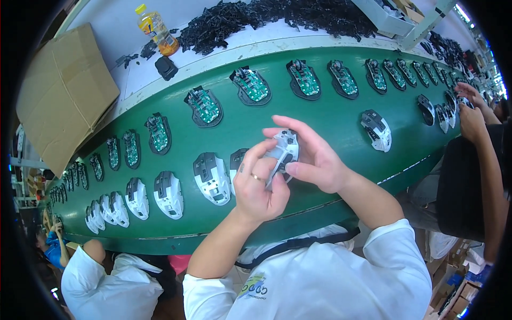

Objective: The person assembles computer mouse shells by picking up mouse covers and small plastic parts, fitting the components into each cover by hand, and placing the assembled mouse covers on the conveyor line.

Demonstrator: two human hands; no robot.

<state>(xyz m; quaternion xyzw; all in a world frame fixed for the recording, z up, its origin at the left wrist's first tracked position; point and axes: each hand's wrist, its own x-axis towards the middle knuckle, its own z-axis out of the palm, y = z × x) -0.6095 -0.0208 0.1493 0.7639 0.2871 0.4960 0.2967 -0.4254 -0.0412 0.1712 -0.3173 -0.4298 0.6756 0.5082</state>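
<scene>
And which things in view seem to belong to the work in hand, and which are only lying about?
Likely part of the work:
pale piece with black parts, held by the left hand and right hand
white-and-dark mouse shells
circuit boards in black bases
perhaps the black parts heap

Probably just lying about:
yellow-capped bottle
cardboard sheet

Free: counter (341, 125) between hands (320, 162) and lone shell (376, 130) to the right; strip between boards (204, 106) and near shells (212, 178). Obstructed: left, near shells; far side, boards; far left, cardboard (69, 90).
</scene>
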